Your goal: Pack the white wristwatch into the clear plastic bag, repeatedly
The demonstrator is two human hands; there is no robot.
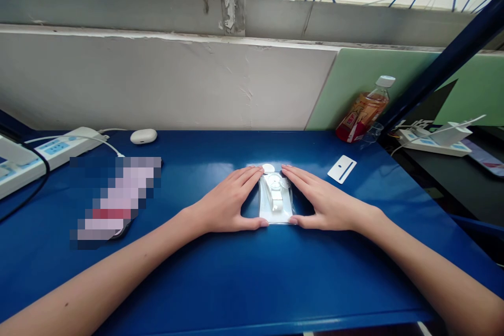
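A small clear plastic packet (265, 209) lies flat on the blue desk in front of me. Inside it is a white wristwatch (276, 193) with a round dial and a strap, on a pale backing. My left hand (226, 200) rests along the packet's left side, thumb at the lower left corner and fingertips near the upper left one. On the opposite side my right hand (326, 198) mirrors it, with thumb and fingertips at the right corners. Both hands have their fingers stretched out, thumbs spread away. A white round piece (268, 168) shows at the packet's top edge.
On the left are a blurred-out phone (122, 197) with a cable, a white power strip (55, 152) and a white earbud case (144, 136). To the right lie a white card (342, 169) and a leaning drink bottle (362, 113). A wall stands behind the blue desk (244, 278).
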